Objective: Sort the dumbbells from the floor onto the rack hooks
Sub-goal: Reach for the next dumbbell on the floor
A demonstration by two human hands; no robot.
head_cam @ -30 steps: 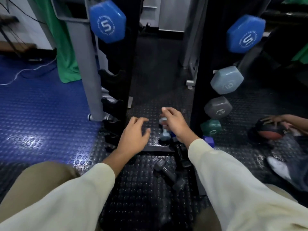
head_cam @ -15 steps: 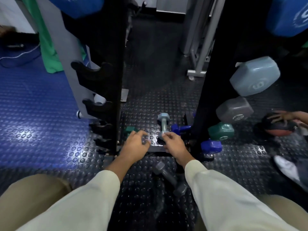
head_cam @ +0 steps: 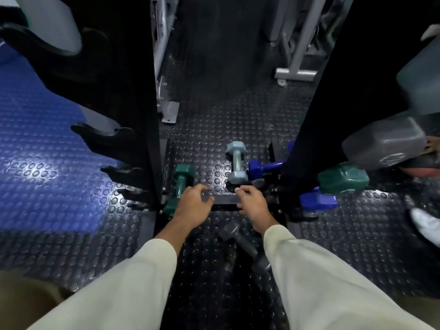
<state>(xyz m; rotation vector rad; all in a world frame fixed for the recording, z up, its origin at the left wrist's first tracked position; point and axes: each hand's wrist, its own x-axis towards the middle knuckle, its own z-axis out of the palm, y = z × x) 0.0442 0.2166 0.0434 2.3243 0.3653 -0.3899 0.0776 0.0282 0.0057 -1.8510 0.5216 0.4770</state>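
Several small dumbbells lie on the studded black floor between the rack's two black uprights: a green one (head_cam: 180, 184) at the left, a pale blue one (head_cam: 236, 162) in the middle, a dark blue one (head_cam: 264, 166) to its right, and a dark grey one (head_cam: 242, 241) nearer me. My left hand (head_cam: 193, 204) hovers beside the green dumbbell with its fingers spread, holding nothing. My right hand (head_cam: 252, 204) is just in front of the pale blue dumbbell, fingers curled and apart, empty. Both hands are over the rack's base bar (head_cam: 225, 200).
Bare hooks (head_cam: 104, 136) stick out of the left upright (head_cam: 123, 67). The right upright (head_cam: 319, 96) holds grey (head_cam: 383, 144), green (head_cam: 342, 178) and blue (head_cam: 317, 200) dumbbell heads. Blue matting (head_cam: 42, 151) lies at the left. Another person's shoe (head_cam: 426, 225) and hand are at the right edge.
My head has dropped closer to the floor. Both hands have come down to the base bar; my right hand has drawn back from the pale blue dumbbell, and the green dumbbell is now uncovered.
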